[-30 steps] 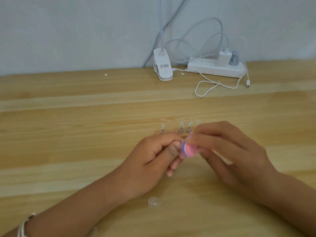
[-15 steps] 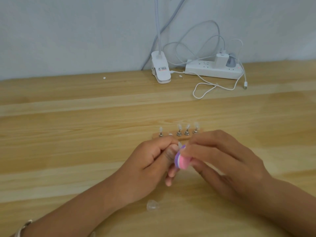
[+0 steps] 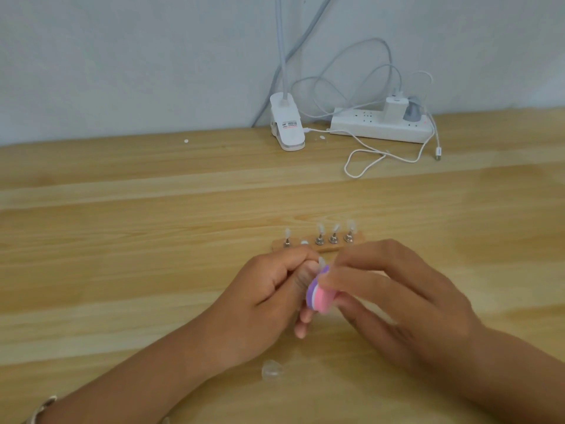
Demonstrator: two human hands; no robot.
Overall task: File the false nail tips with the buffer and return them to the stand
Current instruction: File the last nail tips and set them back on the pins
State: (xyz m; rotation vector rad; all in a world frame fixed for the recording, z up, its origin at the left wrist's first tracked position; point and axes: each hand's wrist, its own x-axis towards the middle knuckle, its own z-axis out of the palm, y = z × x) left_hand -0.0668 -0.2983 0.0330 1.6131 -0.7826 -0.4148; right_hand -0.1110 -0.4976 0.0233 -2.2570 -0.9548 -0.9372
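Observation:
My left hand pinches a clear false nail tip between thumb and forefinger. My right hand grips a pink and purple buffer and presses it against that tip. Just beyond both hands lies the small wooden stand, with several metal holders standing on it, each carrying a clear nail tip. The second place from the left holds only a flat disc. A loose clear nail tip lies on the table near my left wrist.
At the back of the wooden table stand a white clip lamp base and a white power strip with plugs and a looping white cable. A grey wall runs behind.
The buffer has slid down and to the left along the held tip, and my right hand has followed. My view has shifted, so the whole stand now shows beyond my hands.

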